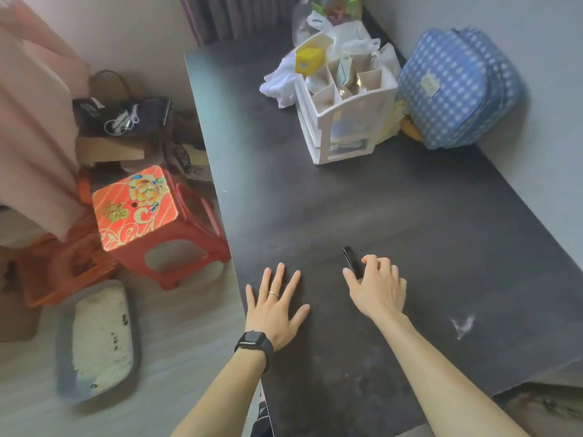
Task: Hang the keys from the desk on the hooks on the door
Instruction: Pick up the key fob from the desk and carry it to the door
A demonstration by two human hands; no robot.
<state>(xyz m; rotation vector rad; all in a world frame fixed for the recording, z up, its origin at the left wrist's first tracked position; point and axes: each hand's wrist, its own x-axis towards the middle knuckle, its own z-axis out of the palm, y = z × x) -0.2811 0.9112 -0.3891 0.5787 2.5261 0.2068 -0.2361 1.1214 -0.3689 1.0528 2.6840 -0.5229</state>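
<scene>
A dark desk fills the middle and right of the view. My right hand rests on it near the front, fingers curled around a small black strap or key fob that sticks out beyond my thumb; any keys on it are hidden under the hand. My left hand lies flat on the desk to the left, fingers spread, holding nothing; it wears a ring and a black watch at the wrist. No door or hooks are in view.
A white compartment organiser with packets stands at the back of the desk, plastic bags behind it, a blue checked bag against the wall. Left of the desk stand a red stool, an orange crate, a grey tray and clutter.
</scene>
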